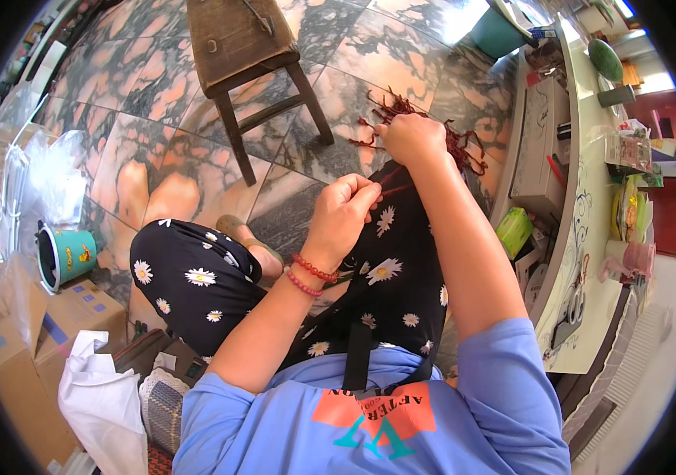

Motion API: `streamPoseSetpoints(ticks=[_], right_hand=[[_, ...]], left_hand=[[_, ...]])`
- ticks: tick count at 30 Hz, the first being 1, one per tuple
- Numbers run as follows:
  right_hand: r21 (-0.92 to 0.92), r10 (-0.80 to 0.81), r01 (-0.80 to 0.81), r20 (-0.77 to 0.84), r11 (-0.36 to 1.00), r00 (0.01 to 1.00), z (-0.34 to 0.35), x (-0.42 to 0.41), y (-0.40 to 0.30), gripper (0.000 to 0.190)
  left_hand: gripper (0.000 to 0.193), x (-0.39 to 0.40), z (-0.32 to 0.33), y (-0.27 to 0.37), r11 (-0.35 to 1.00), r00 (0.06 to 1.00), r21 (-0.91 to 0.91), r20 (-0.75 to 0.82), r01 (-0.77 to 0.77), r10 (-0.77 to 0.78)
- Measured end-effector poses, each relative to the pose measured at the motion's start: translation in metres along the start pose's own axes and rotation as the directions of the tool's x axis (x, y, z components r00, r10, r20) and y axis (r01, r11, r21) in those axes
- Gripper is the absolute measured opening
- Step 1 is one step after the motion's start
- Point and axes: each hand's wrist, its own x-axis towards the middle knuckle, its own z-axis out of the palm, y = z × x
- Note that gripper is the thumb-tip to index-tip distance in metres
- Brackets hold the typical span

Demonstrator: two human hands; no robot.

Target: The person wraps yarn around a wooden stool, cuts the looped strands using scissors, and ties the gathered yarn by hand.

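My left hand [342,211], with two red bead bracelets [313,270] on its wrist, pinches a thin red thread [397,185] between thumb and fingertips. The thread stretches across my right thigh toward my right hand [412,139]. That hand is curled closed at the knee, its fingertips mostly hidden from above. A tangle of dark red twisted cords [465,148] spreads out around and beyond the right hand. Beneath both hands are black trousers with a daisy print [385,270].
A worn wooden bench [243,44] stands ahead on the marble-patterned floor [136,136]. To the left are a teal bin [71,255], cardboard boxes [85,314] and clear plastic bags [56,172]. A pale table [575,285], with scissors [577,306] on it, runs along the right.
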Motion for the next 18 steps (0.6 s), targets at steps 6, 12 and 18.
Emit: streamPoseSetpoints(ticks=[6,12,18], right_hand=[[-0.042,0.019,-0.015,0.113,0.999,0.993,0.000,0.011,-0.005,0.042],[-0.097,0.039,-0.019,0.212,0.995,0.977,0.003,0.020,-0.005,0.053],[-0.056,0.078,-0.070,0.173,0.996,0.982,0.001,0.018,-0.004,0.050]], left_hand=[[0.026,0.008,-0.005,-0.008,0.999,1.000,0.045,0.004,-0.009,0.009],[0.029,0.013,-0.005,-0.013,0.998,0.996,-0.046,0.082,0.038,-0.034],[0.035,0.017,-0.016,-0.019,0.983,0.987,-0.089,0.054,0.159,-0.154]])
